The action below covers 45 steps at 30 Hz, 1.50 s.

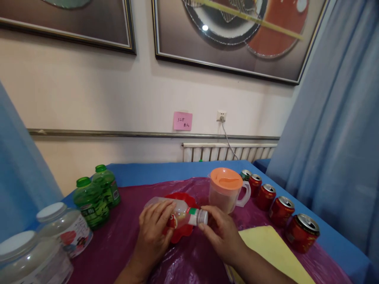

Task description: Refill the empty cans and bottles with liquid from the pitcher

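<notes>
A clear plastic bottle (pixel 181 209) with a green-and-white neck band lies sideways between my hands, its capped end to the right. My left hand (pixel 155 227) is wrapped over the bottle's body. The fingertips of my right hand (pixel 220 232) are closed on its white cap (pixel 202 217). Beneath the bottle, partly hidden by it and my left hand, is a red scalloped bowl (pixel 185 232). Just beyond my right hand stands a clear pitcher (pixel 222 197) with an orange lid (pixel 226 178).
Left are two green bottles (pixel 90 205) and two white-lidded jars (pixel 63 228). Several opened drink cans (pixel 281 211) line the right side. A yellow cloth (pixel 269 252) lies near my right forearm. Purple plastic sheeting (pixel 127 221) covers part of the blue table (pixel 154 173).
</notes>
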{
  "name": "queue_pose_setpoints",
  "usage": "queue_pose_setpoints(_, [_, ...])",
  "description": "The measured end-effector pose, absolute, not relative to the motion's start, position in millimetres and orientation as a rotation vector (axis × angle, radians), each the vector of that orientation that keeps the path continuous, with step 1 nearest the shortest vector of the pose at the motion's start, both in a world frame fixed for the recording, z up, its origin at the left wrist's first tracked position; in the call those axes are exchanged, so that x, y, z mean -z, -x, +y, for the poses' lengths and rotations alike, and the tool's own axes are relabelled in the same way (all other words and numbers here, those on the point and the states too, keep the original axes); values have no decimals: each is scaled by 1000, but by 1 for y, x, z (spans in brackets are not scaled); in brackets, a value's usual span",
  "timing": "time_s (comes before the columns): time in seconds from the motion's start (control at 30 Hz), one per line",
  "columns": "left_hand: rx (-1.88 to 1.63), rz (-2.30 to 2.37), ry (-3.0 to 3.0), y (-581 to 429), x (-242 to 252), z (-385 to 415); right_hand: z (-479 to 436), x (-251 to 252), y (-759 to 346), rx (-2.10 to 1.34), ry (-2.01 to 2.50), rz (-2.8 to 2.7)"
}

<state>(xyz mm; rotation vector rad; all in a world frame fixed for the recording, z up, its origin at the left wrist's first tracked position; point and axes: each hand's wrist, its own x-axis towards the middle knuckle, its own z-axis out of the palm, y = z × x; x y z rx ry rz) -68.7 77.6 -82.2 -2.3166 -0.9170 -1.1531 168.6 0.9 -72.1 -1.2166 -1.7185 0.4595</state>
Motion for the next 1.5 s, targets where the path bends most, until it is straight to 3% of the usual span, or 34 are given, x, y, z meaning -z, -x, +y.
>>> queue_pose_setpoints(0.3, [1143,-992,2364,68,86,79,-8,98,-187,326,1031,-1862])
queue_pose_setpoints(0.37, [1185,-1050,2339,71,90,84,-13,103,-190,222,1065,-1836])
queue_pose_setpoints(0.53, [1393,-1204,2248,74,97,96,-33,116,-177,-586,1417,-1791])
queue_pose_setpoints(0.63, [1564,-1420,2202,73,92,96,-39,131,-168,-803,1543,-1835])
queue_pose_setpoints(0.83, [1904,-2073,1968,81,51,88,-36,159,-170,-757,1582,-1895])
queue_pose_setpoints(1.07, [2313,-2115,1962,89,7,91,-37,170,-170,-648,1491,-1968])
queue_pose_setpoints(1.27, [2192,-2168,2109,91,-1,90,-36,178,-172,-557,1445,-1992])
queue_pose_setpoints(1.5, [2050,-2153,2322,70,25,97,-40,182,-171,-290,1178,-1881])
